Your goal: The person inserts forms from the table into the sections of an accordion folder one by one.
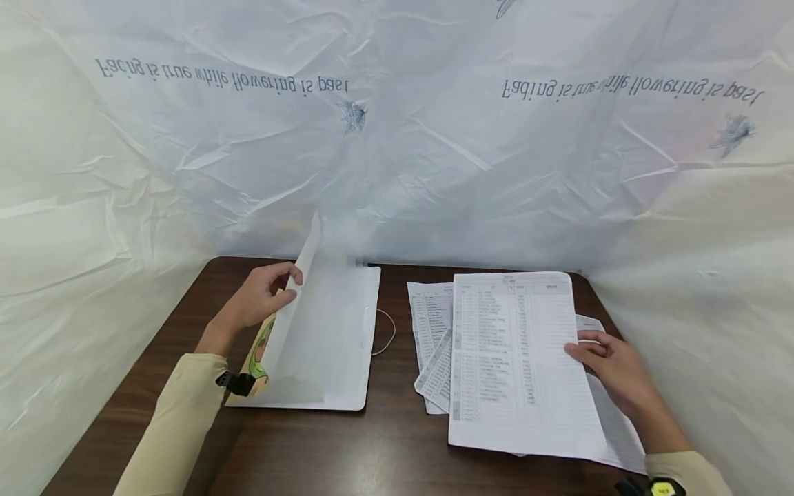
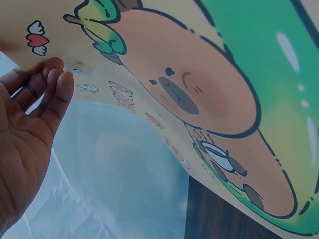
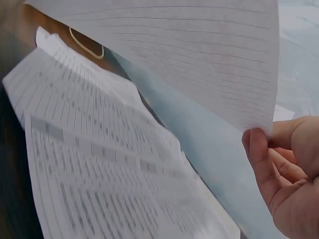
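At the left, a white-lined folder [image 1: 335,337] lies on the table with its front cover [image 1: 282,327] raised at an angle. My left hand [image 1: 260,296] pinches the raised cover's edge between thumb and fingers. The cover's outside carries a cartoon animal [image 2: 214,84] on a cream and green ground, seen in the left wrist view. On the right, my right hand [image 1: 614,372] pinches the side edge of a printed table sheet [image 1: 515,365], lifting it above other papers. In the right wrist view the sheet [image 3: 209,55] slants upward, its corner between thumb and fingers.
Several more printed sheets [image 1: 431,313] lie overlapping beneath the held one, at differing angles. A thin pale elastic loop [image 1: 392,337] sticks out from the folder's right edge. The dark wooden table [image 1: 310,455] is enclosed by a white plastic sheet [image 1: 409,172] with upside-down lettering.
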`<state>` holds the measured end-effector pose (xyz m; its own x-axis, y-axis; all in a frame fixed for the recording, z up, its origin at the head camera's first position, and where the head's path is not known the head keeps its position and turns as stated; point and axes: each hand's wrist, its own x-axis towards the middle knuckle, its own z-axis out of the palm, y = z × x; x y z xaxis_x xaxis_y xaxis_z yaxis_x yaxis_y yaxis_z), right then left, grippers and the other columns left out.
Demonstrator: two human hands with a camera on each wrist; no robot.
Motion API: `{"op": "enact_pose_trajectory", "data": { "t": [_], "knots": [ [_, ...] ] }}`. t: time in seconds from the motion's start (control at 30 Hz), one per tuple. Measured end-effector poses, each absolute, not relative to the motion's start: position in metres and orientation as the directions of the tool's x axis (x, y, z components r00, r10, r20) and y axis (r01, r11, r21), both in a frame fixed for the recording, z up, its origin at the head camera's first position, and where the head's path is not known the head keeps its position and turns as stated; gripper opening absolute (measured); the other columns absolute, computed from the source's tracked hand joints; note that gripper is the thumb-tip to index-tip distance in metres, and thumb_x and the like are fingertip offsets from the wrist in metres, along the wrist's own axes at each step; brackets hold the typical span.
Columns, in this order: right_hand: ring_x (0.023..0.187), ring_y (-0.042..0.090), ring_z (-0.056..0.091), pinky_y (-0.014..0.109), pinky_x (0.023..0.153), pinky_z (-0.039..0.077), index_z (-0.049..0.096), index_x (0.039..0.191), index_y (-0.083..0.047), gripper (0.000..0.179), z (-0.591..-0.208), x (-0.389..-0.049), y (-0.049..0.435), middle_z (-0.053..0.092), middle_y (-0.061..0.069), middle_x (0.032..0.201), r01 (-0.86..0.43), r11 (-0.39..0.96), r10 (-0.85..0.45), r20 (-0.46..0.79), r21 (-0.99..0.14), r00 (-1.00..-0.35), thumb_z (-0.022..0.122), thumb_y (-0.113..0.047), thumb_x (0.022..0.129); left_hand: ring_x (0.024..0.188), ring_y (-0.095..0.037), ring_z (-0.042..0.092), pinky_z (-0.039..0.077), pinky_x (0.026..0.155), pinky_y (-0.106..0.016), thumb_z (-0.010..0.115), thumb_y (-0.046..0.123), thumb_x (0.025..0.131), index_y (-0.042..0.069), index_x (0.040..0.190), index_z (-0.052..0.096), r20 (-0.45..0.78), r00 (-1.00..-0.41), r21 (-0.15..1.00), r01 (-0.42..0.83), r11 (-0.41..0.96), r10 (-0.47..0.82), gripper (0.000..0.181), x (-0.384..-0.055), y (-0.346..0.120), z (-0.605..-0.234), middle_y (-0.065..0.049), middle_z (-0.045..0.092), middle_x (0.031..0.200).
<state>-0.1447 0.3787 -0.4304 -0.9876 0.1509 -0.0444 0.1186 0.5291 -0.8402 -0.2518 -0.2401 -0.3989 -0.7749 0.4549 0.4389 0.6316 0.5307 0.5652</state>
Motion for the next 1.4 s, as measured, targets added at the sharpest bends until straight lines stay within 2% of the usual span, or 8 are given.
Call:
{"op": "enact_pose_trajectory", "data": {
  "t": [0.27,0.47,0.63,0.87,1.4],
  "knots": [
    [0.082,0.004,0.066,0.021,0.072,0.056,0.047,0.139,0.009,0.06,-0.417,-0.157,0.349,0.067,-0.015,0.092,0.093,0.401,0.168,-0.027,-0.911,-0.985,0.07,-0.027,0.097,0.065,-0.013,0.047,0.041,0.06,-0.029,0.058,0.003,0.089,0.015,0.101,0.063,0.433,-0.774,0.572,0.632,0.523,0.462,0.018,-0.254,-0.238,-0.4,0.003,0.056,0.08],
    [0.084,0.005,0.068,0.022,0.074,0.056,0.049,0.135,0.009,0.055,-0.405,-0.168,0.325,0.07,-0.014,0.092,0.029,0.318,0.123,0.011,-0.948,-0.992,0.071,-0.022,0.096,0.065,-0.012,0.047,0.041,0.06,-0.029,0.059,0.003,0.09,0.013,0.102,0.063,0.428,-0.778,0.574,0.627,0.526,0.461,0.017,-0.255,-0.239,-0.4,0.0,0.056,0.08],
    [0.087,0.006,0.069,0.021,0.075,0.056,0.051,0.133,0.01,0.051,-0.397,-0.175,0.305,0.071,-0.01,0.093,-0.014,0.239,0.078,0.033,-0.971,-0.996,0.072,-0.019,0.096,0.065,-0.012,0.047,0.041,0.06,-0.029,0.059,0.003,0.09,0.015,0.102,0.063,0.427,-0.778,0.568,0.627,0.532,0.461,0.017,-0.254,-0.239,-0.4,0.004,0.055,0.08],
    [0.089,0.006,0.069,0.022,0.076,0.056,0.05,0.135,0.01,0.053,-0.39,-0.185,0.282,0.071,-0.01,0.095,-0.008,0.2,0.073,0.023,-0.98,-0.997,0.071,-0.018,0.096,0.065,-0.011,0.047,0.041,0.06,-0.029,0.06,0.004,0.09,0.011,0.102,0.064,0.429,-0.774,0.559,0.632,0.537,0.465,0.015,-0.254,-0.239,-0.398,0.004,0.055,0.08],
    [0.091,0.009,0.07,0.022,0.078,0.056,0.053,0.13,0.009,0.045,-0.376,-0.209,0.24,0.072,-0.005,0.097,-0.05,0.074,0.028,0.052,-0.996,-0.998,0.071,-0.013,0.095,0.069,-0.011,0.049,0.042,0.061,-0.028,0.06,0.003,0.09,0.012,0.101,0.063,0.44,-0.769,0.56,0.639,0.528,0.464,0.015,-0.252,-0.237,-0.4,0.004,0.057,0.083]
  ]
}}
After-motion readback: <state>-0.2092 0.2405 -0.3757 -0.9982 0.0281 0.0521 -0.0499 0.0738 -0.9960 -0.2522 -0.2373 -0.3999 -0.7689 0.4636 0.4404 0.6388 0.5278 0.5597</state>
